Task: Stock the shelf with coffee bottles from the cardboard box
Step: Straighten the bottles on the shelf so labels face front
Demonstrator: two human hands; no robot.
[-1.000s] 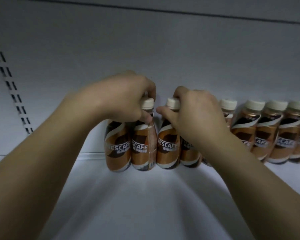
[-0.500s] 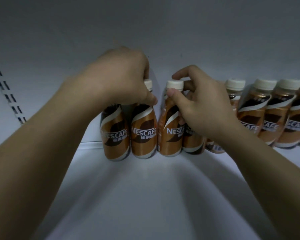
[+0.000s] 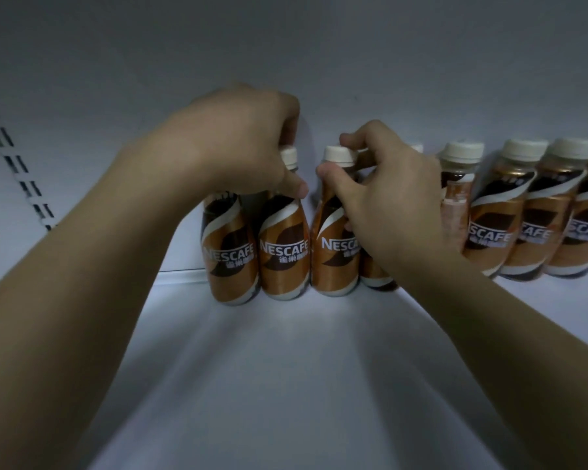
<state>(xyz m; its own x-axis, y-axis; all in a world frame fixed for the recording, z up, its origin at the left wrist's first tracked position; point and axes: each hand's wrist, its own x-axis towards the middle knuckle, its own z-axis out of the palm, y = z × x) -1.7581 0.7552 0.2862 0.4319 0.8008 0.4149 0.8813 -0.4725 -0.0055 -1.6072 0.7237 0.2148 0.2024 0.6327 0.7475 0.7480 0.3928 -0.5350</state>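
Note:
Brown coffee bottles with cream caps stand in a row at the back of the white shelf (image 3: 286,385). My left hand (image 3: 238,150) curls over the tops of the two leftmost bottles (image 3: 230,262) (image 3: 284,259), its thumb pressed on the neck of the second. My right hand (image 3: 384,198) pinches the neck of a third bottle (image 3: 333,259) just under its cap, and covers a fourth bottle (image 3: 374,276) behind it. All these bottles stand upright on the shelf. The cardboard box is out of sight.
Several more coffee bottles (image 3: 489,232) line the back wall to the right. A slotted shelf upright (image 3: 17,171) runs down the wall at far left. The shelf floor in front of the bottles is bare.
The bottles came down to stand on the shelf and turned label forward. My right index finger lifted off the cap. The view shifted a little.

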